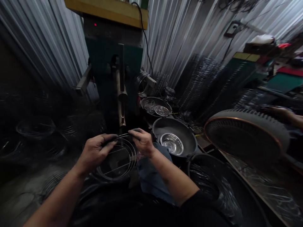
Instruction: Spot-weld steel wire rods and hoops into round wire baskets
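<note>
Both of my hands grip the far rim of a round wire rack [129,160], made of thin metal rings with straight cross wires. My left hand [97,151] pinches the rim on its upper left side. At the upper right of the rim, my right hand [143,141] closes thumb and fingers on the wire. Dark smudges show on the fingertips. Just beyond the hands stand the upright metal electrodes [122,107] of a green machine [101,60]. The rack hangs tilted over my lap, apart from the electrodes as far as I can see.
Right of me stand a black pan [187,134] with a shiny steel bowl [172,143], a farther pan [144,102] of wire parts, and a large tub [246,189] of wire rings. A round fan [243,135] is beyond. At far right, another person's arm [290,116] shows.
</note>
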Demonstrator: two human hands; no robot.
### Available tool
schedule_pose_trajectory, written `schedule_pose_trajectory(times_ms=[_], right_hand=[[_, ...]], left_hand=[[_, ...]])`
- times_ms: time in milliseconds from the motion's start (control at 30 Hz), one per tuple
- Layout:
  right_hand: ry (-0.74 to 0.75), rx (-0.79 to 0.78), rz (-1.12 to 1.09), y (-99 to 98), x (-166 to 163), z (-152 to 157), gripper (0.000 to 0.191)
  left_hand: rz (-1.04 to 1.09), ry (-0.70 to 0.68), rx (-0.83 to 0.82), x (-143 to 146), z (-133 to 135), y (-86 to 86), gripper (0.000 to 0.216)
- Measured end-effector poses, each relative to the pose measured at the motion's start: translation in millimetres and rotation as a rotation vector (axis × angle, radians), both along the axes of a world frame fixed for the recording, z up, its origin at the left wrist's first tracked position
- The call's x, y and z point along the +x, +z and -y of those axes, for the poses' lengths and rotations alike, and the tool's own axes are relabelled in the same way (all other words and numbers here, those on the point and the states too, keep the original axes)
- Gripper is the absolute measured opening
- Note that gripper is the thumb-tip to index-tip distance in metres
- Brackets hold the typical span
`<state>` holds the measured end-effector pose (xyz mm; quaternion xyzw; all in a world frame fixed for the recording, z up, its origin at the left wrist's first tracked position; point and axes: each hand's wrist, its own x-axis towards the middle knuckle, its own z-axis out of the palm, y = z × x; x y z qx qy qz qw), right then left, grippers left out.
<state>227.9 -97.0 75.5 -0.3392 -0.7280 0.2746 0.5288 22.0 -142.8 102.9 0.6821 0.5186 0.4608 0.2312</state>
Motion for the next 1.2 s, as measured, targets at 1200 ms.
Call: schedule_pose_trajectory(times_ms=[1200], right_hand=[[-0.063,-0.086,0.694,14.7,-14,-119,0.011]], left_hand=[[-0.517,0.025,0.101,-4,-116,-38.7,0.038]])
